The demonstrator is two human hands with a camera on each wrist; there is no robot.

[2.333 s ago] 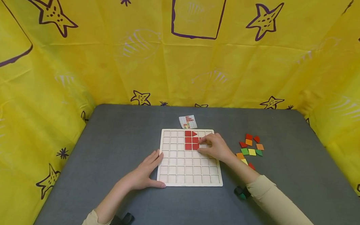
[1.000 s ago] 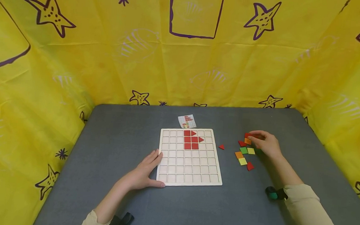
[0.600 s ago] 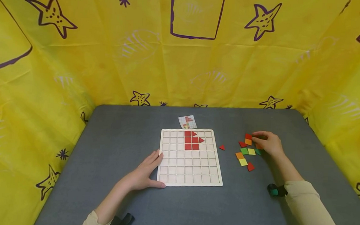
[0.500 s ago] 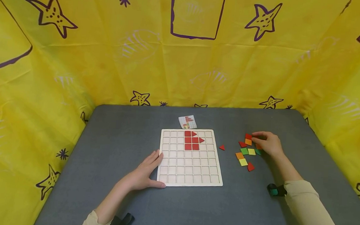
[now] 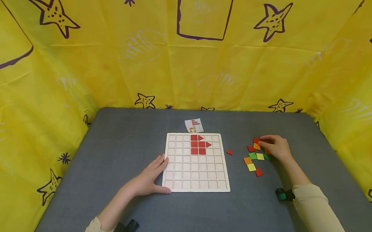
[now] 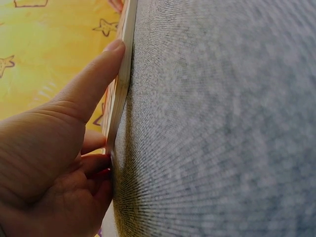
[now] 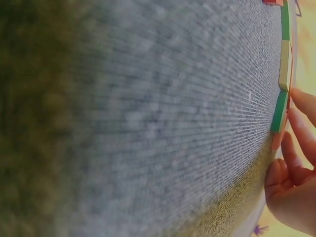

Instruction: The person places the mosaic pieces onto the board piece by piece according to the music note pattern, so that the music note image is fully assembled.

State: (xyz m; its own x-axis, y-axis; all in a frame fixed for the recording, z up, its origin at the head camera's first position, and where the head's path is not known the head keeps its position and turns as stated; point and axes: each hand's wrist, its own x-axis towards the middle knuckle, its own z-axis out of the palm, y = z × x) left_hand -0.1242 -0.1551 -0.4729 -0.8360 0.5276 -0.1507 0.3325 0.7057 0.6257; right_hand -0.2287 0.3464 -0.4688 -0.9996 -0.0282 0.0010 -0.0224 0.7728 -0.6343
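Board (image 5: 195, 167); left hand (image 5: 150, 178) spread against edge

A grey table (image 5: 125, 134) with a woven-looking top carries a pale board (image 5: 186, 175), lying flat, and a small card (image 5: 193, 125) just past the board's far edge. To the right lie a red triangle (image 5: 229, 152) and, farther over, scattered red, orange, yellow and green tiles (image 5: 260, 156).

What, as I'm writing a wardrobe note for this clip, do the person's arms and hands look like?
The left hand and right hand wear no gloves. The left sleeve and right sleeve are plain beige, ending short of the wrist. Beside the left cuff is a black device; beside the right, a black-and-green one.
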